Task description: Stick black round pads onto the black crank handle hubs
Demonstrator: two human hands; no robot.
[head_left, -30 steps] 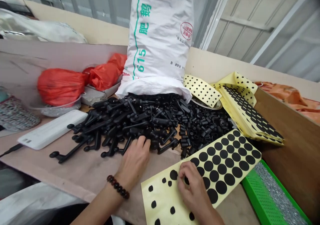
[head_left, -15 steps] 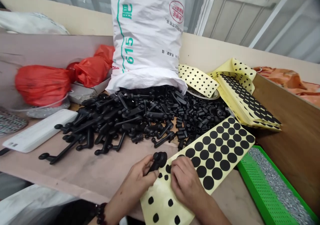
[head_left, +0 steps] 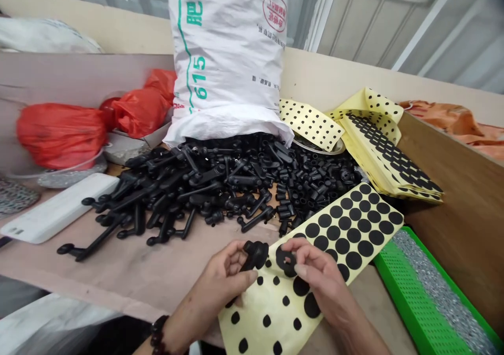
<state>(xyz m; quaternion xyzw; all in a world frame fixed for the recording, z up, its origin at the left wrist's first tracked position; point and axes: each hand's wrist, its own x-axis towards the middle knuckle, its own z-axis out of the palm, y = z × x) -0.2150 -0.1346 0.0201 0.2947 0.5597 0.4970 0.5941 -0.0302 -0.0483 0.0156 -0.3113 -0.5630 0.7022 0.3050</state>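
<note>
A black plastic crank handle (head_left: 256, 254) is gripped in my left hand (head_left: 226, 276), its round end pointing right over the sticker sheet. Between the thumb and fingers of my right hand (head_left: 325, 276) is a black ring-shaped sticker (head_left: 286, 260), a small hole showing at its middle. It is apart from the handle, a short way to its right. Beneath both hands lies the yellow sticker sheet (head_left: 268, 297), with rows of black discs at its far end and small black dots left on its near part.
Behind my hands spreads a heap of black crank handles and small caps (head_left: 220, 181), below a white woven sack (head_left: 232, 45). A green tray (head_left: 405, 292) of small metal parts stands right. More yellow sheets (head_left: 389, 150), red bags (head_left: 63, 134) and a white box (head_left: 59, 208) lie around.
My right hand has peeled a black ring sticker from the sheet and lifted it, moving slightly right. The handle in my left hand has turned a little to the right.
</note>
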